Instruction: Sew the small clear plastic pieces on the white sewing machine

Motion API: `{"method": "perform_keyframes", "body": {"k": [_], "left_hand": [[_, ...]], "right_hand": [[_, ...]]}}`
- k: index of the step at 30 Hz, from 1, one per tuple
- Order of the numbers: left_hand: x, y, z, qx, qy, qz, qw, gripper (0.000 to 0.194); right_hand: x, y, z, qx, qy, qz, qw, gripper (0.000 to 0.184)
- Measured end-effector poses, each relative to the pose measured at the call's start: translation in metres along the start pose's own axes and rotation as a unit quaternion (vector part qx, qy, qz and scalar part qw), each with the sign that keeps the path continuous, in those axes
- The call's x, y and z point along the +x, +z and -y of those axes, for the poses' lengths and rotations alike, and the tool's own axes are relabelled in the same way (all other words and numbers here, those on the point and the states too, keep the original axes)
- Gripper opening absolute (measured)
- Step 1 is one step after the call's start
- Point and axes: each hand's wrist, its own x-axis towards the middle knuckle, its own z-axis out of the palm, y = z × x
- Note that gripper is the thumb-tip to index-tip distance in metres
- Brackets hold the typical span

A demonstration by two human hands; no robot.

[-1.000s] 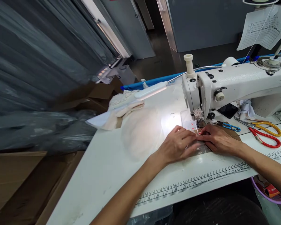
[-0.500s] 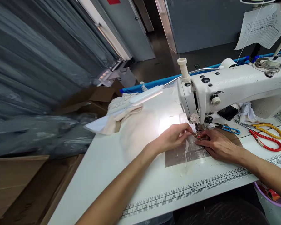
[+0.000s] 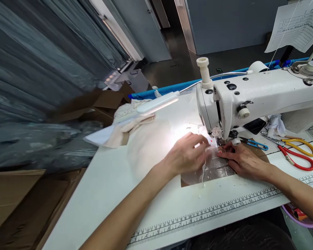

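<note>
A white sewing machine [image 3: 266, 90] stands at the right, its presser foot [image 3: 219, 140] low over the table. Close in front of the foot, my right hand [image 3: 241, 161] has its fingertips gathered on a small white piece of fabric [image 3: 208, 140] with red marks. My left hand [image 3: 189, 152] is just left of the foot, fingers curled and smeared by motion, so its grip on the fabric is unclear. Beneath both hands is a brownish plate with a clear, shiny cover [image 3: 219, 172]. A loose white thread [image 3: 203, 170] hangs below the left fingers.
Blue thread snips [image 3: 255, 143], scissors with red and yellow handles [image 3: 299, 156] and a black phone-like object [image 3: 255, 125] lie right of the needle. A lit lamp [image 3: 158, 103] shines over pale cloth [image 3: 151, 149]. A printed ruler [image 3: 211, 213] edges the table. Cardboard boxes [image 3: 15, 205] stand left.
My left hand has moved slightly left and back from the presser foot, its fingers now blurred. My right hand stays by the foot. The camera view has shifted a little.
</note>
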Motion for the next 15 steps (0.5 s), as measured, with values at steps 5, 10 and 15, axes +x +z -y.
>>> {"method": "perform_keyframes", "body": {"k": [5, 10, 15], "left_hand": [[-0.014, -0.004, -0.043, -0.116, 0.026, 0.075, 0.99, 0.019], [-0.02, 0.015, -0.054, -0.008, 0.02, 0.022, 1.0, 0.02], [-0.019, 0.017, -0.058, 0.006, 0.01, -0.011, 1.0, 0.017]], "right_hand": [[0.001, -0.001, -0.001, 0.008, 0.003, -0.017, 1.0, 0.037], [-0.001, 0.0, 0.001, 0.009, 0.008, -0.028, 1.0, 0.038], [-0.002, -0.001, 0.001, 0.014, 0.003, -0.031, 0.999, 0.039]]}}
